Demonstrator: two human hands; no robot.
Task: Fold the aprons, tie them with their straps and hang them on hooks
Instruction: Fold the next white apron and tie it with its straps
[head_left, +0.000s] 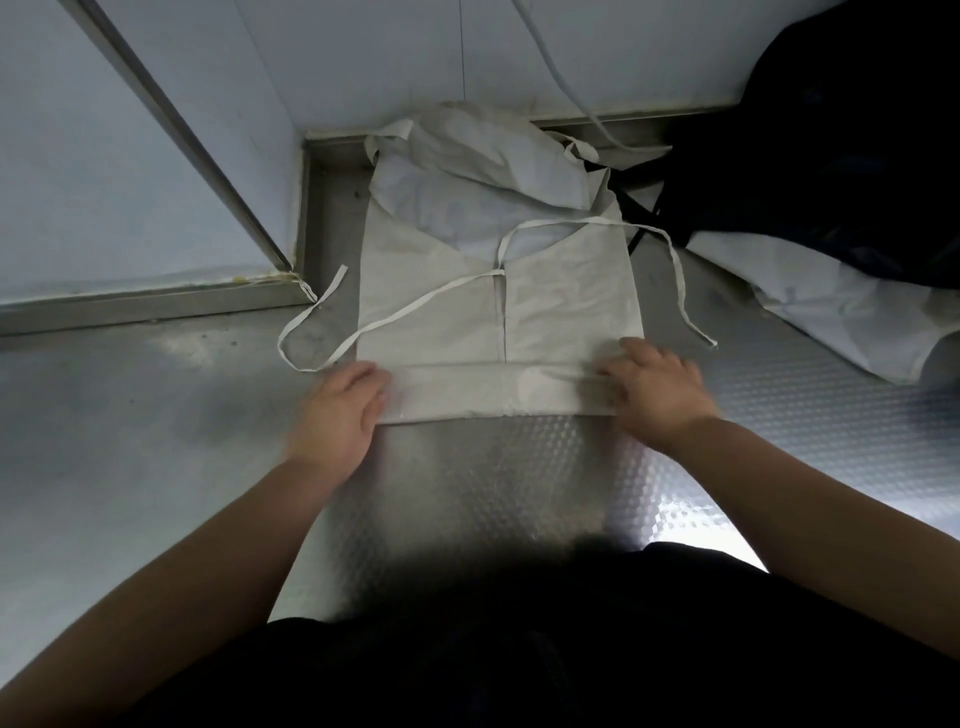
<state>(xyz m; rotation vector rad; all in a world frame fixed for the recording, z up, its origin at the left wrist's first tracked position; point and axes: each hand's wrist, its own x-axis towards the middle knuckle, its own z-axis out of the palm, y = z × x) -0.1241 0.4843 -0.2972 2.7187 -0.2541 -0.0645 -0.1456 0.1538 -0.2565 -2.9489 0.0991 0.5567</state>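
No text, label, brand or number readable; white apron (431, 312), metal floor (156, 415), wall panels (363, 62) plain.

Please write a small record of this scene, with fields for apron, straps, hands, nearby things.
apron: white apron, flat on the metal surface, near edge folded over into a band
straps: untied; left strap and right strap lie loose
left hand: rests on the band's left end
right hand: rests on the band's right end
nearby: second white apron, dark cloth
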